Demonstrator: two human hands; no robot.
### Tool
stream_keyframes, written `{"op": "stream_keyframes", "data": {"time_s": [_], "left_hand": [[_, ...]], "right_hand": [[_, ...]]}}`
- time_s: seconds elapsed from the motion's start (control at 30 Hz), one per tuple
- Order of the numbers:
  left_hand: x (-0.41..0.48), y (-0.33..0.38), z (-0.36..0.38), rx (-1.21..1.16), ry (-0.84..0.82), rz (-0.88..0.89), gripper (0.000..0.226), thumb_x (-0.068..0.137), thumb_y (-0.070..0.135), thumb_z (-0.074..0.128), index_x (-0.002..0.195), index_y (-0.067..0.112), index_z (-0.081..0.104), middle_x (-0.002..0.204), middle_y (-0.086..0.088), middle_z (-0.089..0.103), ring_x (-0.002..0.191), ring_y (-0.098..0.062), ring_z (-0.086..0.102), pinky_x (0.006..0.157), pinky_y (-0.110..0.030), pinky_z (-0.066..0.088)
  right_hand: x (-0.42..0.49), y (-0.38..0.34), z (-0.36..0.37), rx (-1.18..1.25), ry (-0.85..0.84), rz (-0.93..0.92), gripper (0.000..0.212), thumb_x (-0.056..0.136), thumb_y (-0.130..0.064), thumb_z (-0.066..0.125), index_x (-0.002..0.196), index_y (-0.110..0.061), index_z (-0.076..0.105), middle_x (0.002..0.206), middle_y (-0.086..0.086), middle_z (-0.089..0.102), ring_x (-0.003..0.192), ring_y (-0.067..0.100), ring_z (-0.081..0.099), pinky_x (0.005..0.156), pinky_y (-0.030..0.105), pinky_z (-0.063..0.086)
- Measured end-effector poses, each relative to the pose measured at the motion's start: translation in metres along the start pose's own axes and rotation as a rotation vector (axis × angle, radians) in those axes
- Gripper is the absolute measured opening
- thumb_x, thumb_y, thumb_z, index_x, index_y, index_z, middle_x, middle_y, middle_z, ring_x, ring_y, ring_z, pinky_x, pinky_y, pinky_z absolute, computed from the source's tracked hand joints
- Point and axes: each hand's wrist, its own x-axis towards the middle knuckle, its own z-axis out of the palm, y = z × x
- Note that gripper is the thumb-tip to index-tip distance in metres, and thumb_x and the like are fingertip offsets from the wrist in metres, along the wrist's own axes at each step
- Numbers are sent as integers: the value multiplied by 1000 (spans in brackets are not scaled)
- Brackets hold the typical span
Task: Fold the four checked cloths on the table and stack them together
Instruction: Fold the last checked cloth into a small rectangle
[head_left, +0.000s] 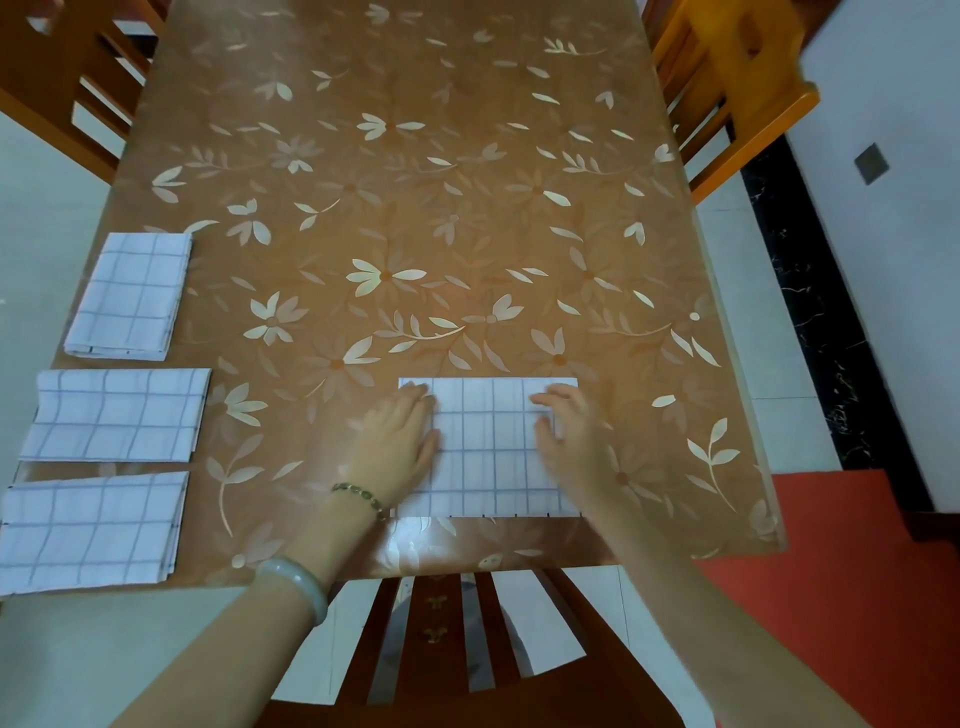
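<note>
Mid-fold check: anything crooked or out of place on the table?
Nothing damaged. The farthest folded cloth on the left lies turned lengthwise and tilted, unlike the middle cloth and nearest cloth, which lie crosswise.

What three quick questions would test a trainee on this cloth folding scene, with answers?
1. How many folded cloths lie along the table's left edge?
2. True or false: those cloths are stacked on one another.
3. The left hand on the centre cloth is: A pinching a corner, B pressing flat, C lifted clear.
Key: 1 three; 2 false, they lie apart; 3 B.
</note>
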Motion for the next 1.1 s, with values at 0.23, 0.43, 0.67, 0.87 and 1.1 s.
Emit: {"op": "stream_keyframes", "data": {"time_s": [0.23,0.43,0.67,0.87,1.1], "left_hand": [[23,0,33,119,-218,61,68,100,38,1,144,0,35,151,-16,33,142,-29,28,116,-44,12],[19,-2,49,99,-171,10,64,99,41,12,147,2,29,154,-13,28,145,-23,23,114,-48,21],[20,-1,52,154,-176,-43,69,98,52,10,151,8,19,157,-7,20,146,-18,15,115,-47,15],[20,10,45,130,-126,-54,70,97,51,22,150,6,21,157,-7,18,146,-20,14,116,-49,10],[4,-3,47,155,-162,13,63,98,39,13,148,3,29,156,-13,24,146,-21,14,117,-49,11]], "right_hand": [[21,-18,89,-370,-254,-307,62,99,-32,5,146,0,28,154,14,28,145,26,20,118,47,17],[30,7,91,-566,-270,-275,63,102,-45,7,147,-8,29,155,8,28,144,21,23,115,42,9],[43,61,42,-684,-170,-143,69,95,-55,-9,150,-14,-4,158,4,-5,146,20,-8,119,44,-2],[32,35,47,-626,-53,-133,70,99,-49,0,150,-5,17,158,11,13,147,23,6,118,46,0],[4,-1,97,-555,-191,-323,60,103,-41,10,147,-5,30,155,12,29,145,24,20,120,48,12]]}}
